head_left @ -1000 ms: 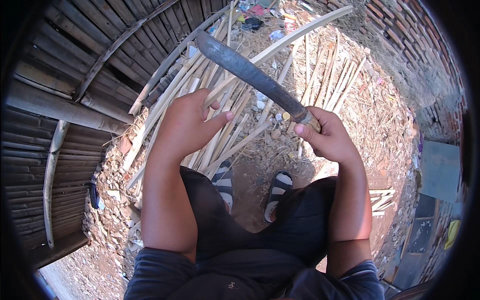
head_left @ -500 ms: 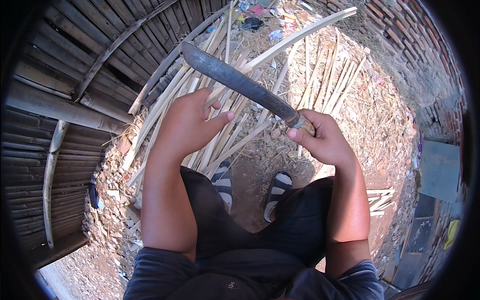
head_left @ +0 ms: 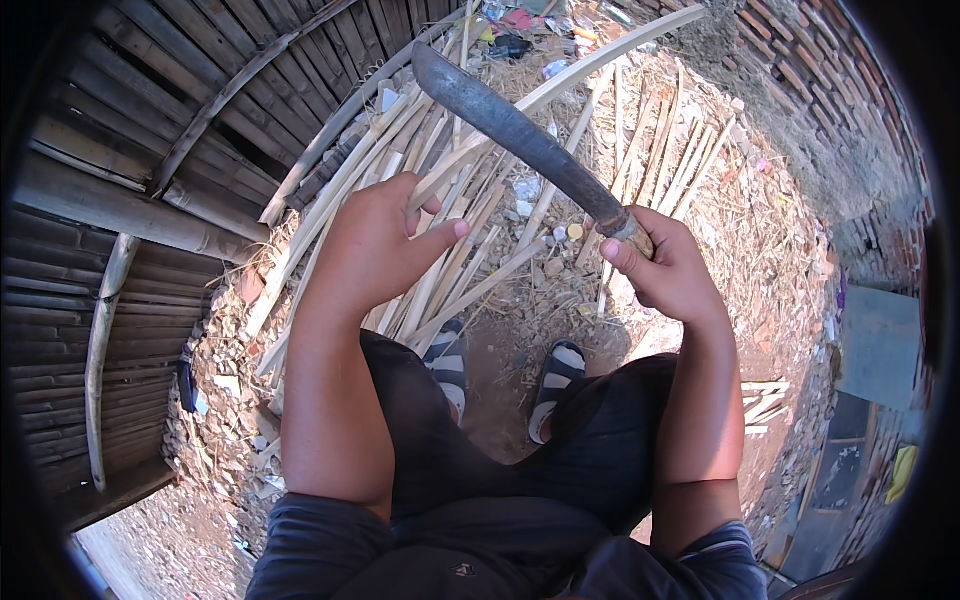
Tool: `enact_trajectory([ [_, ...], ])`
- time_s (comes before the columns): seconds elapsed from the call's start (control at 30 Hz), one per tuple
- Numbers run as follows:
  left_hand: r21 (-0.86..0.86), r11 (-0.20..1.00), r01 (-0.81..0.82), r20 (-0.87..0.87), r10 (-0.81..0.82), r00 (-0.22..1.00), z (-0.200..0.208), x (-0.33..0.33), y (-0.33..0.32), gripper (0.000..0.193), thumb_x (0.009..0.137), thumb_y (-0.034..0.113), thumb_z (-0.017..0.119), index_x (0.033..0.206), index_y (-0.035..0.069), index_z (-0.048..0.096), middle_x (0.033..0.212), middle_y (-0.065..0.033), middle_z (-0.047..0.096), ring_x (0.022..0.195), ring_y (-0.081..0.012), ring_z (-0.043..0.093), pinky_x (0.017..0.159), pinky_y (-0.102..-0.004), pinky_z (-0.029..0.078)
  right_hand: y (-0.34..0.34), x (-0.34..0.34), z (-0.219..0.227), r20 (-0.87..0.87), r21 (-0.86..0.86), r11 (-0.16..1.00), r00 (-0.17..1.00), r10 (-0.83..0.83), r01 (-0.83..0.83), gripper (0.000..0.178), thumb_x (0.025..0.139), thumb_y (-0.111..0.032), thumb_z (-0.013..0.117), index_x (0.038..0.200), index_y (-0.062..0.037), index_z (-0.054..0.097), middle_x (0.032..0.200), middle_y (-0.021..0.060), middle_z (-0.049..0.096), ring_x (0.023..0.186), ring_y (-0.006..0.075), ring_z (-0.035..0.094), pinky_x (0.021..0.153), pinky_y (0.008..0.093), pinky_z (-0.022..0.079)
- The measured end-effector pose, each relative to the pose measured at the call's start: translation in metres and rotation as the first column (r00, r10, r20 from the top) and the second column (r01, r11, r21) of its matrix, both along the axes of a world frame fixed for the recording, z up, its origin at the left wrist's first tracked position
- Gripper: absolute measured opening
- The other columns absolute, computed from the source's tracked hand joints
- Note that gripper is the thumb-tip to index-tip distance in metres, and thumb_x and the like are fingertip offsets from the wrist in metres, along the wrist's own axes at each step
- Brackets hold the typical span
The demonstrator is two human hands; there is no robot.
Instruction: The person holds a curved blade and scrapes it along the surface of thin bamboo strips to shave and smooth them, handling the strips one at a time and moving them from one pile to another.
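Observation:
My right hand (head_left: 672,262) is closed round the short wooden handle of a machete (head_left: 530,140). The dark, worn blade slants up and to the left, its blunt rounded tip at the upper middle, and passes over a long pale bamboo strip (head_left: 598,62). With the fingers of my left hand (head_left: 385,240) I grip the near end of that strip, my thumb sticking out apart from it. From there the strip runs away to the upper right. Whether the blade touches the strip, I cannot tell.
Many split bamboo strips (head_left: 330,222) lie in a pile below and left of my hands, with more strips (head_left: 690,170) on the straw-strewn ground at right. A bamboo wall (head_left: 110,210) stands on the left, a brick wall (head_left: 850,110) on the right. My sandalled feet are below.
My right hand has moved a little right and up, carrying the machete with it. The strip's far end has shifted slightly left and up; my left hand stays nearly in place.

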State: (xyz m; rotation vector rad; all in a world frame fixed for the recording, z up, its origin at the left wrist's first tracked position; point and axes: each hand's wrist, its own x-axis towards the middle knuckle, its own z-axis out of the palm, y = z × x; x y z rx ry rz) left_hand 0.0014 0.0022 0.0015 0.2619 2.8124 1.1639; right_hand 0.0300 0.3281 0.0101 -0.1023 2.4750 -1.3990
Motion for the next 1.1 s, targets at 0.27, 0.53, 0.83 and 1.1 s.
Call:
enact_trajectory([
  [0.27,0.023,1.000,-0.002,-0.044,0.003,0.999,-0.004,0.001,0.001,0.050,0.088,0.035,0.089,0.105,-0.006,0.067,0.070,-0.0048,0.053,0.065,-0.0134,0.051,0.061,-0.0348,0.046,-0.007,0.002,0.005,-0.078,0.059,0.995,0.994,0.082,-0.077,0.033,0.100,-0.024,0.080,0.121,0.0006,0.074,0.104,0.0128,0.080,0.096,0.0178,0.071,0.090,0.0354,0.055],
  [0.53,0.015,0.999,-0.034,-0.026,0.035,0.999,-0.007,-0.001,0.001,0.049,0.089,0.034,0.089,0.108,-0.006,0.068,0.069,-0.0044,0.052,0.066,-0.0135,0.053,0.062,-0.0347,0.047,0.000,0.003,0.002,-0.078,0.042,0.999,0.997,0.006,-0.003,0.036,0.100,-0.026,0.080,0.123,0.0004,0.073,0.102,0.0084,0.079,0.097,0.0146,0.070,0.091,0.0339,0.054],
  [0.83,-0.036,0.998,-0.042,-0.060,0.040,0.997,-0.007,-0.002,0.001,0.044,0.089,0.033,0.089,0.102,-0.005,0.069,0.072,-0.0069,0.058,0.067,-0.0177,0.059,0.066,-0.0373,0.049,-0.001,0.003,-0.003,-0.222,0.065,0.997,0.974,0.049,-0.036,0.037,0.096,-0.024,0.081,0.119,0.0019,0.069,0.094,0.0101,0.075,0.090,0.0164,0.068,0.083,0.0351,0.054],
  [1.1,-0.067,0.997,-0.040,-0.053,0.037,0.998,0.000,-0.001,0.001,0.046,0.087,0.037,0.088,0.103,-0.003,0.072,0.069,-0.0066,0.055,0.065,-0.0191,0.058,0.062,-0.0374,0.046,0.002,-0.001,-0.009,-0.533,0.349,0.930,0.841,0.095,0.116,0.037,0.089,-0.022,0.082,0.118,-0.0050,0.067,0.090,0.0204,0.073,0.085,0.0394,0.073,0.077,0.0443,0.057],
])
